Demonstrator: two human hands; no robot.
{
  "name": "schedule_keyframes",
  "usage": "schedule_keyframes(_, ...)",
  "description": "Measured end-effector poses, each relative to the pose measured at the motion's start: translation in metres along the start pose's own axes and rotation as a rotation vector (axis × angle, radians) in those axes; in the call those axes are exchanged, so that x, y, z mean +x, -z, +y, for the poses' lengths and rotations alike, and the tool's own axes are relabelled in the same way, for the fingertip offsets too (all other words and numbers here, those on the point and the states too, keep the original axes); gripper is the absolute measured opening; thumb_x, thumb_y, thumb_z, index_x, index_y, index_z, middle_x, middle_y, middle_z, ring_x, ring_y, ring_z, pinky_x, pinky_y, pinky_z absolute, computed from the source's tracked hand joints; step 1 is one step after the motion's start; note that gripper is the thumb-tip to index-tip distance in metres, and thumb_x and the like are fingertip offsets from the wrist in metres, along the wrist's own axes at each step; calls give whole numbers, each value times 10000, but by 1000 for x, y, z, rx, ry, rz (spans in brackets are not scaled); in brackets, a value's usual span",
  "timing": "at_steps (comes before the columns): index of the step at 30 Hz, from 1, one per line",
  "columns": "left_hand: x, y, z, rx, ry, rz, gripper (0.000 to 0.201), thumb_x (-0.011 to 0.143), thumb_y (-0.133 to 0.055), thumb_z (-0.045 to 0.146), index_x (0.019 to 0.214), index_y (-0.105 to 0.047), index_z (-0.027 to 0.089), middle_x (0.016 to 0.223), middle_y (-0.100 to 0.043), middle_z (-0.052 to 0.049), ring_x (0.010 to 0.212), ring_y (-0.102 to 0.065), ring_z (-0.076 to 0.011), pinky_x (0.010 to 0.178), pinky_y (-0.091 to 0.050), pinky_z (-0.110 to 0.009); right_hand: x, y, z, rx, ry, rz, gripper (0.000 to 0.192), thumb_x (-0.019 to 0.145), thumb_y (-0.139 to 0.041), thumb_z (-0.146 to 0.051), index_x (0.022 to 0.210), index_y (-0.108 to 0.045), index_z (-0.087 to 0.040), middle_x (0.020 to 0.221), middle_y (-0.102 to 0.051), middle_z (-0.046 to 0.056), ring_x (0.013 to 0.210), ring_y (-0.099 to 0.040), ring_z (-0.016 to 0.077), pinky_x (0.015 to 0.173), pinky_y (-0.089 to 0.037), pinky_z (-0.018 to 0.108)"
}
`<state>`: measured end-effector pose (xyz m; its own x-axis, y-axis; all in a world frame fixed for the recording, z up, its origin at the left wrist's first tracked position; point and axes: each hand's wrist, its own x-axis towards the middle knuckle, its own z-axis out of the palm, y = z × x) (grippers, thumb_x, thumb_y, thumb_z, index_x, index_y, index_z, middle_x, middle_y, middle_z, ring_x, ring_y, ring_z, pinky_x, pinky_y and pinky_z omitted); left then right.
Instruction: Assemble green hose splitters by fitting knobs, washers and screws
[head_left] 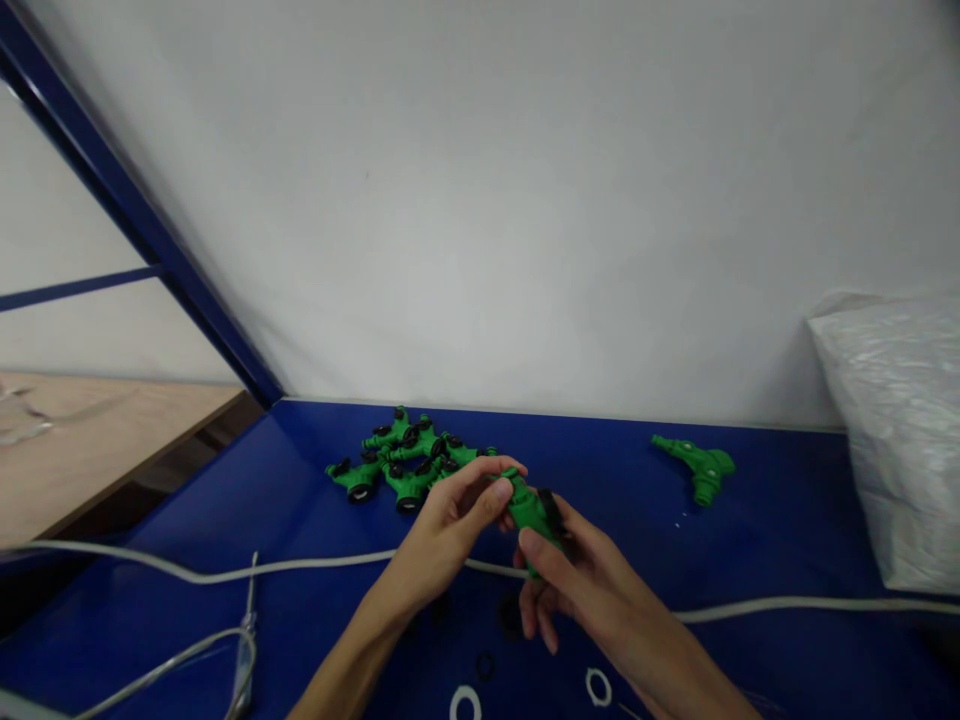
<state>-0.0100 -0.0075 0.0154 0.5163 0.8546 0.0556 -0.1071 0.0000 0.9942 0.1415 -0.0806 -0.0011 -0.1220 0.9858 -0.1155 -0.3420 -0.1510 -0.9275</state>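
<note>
A green plastic Y-shaped hose connector (527, 508) with a black part on its side is held above the blue table. My left hand (456, 510) pinches its upper end between thumb and fingers. My right hand (574, 570) is wrapped round its lower body, thumb on top, hiding much of that end. Behind my left hand lies a cluster of several similar green connectors (409, 484) with black parts. Farther right, a lone green connector (705, 470) without visible black parts rests on the table.
White rings (599, 687) and a dark ring (485, 666) lie near the front. A pale cable (322, 564) crosses the blue table (600, 450). At left lies a clear-handled screwdriver (246, 650); a plastic-wrapped package (900, 450) stands at right. A white wall (480, 200) rises behind.
</note>
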Motion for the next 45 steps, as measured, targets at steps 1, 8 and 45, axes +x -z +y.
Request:
schedule_keyframes(1,1,1,-2,-64,2,17,333,877,-709,438,1075,-723,170,859,-653,-32,758,-575,-148,728,-461,-244,0,0,-1,43,15,20,618,818,-743,-564,1285,-515,-230,915,-665,26,520,-655,136,440,-472,242)
schedule_keyframes(8,11,11,-14,-508,9,107,289,789,-821,320,1003,-740,141,850,-659,-30,718,-575,-105,714,-460,-213,-1,7,-9,263,88,208,819,850,-752,-485,1502,-302,-276,893,-745,44,781,-742,244,686,-546,367)
schedule_keyframes(45,16,6,-16,-730,124,127,592,963,-482,596,1149,-650,60,731,-636,-56,578,-607,-121,409,-351,-165,-25,-32,51,-1313,502,-371,244,738,-775,12,840,-700,-197,868,-717,11,839,-689,196,835,-551,287)
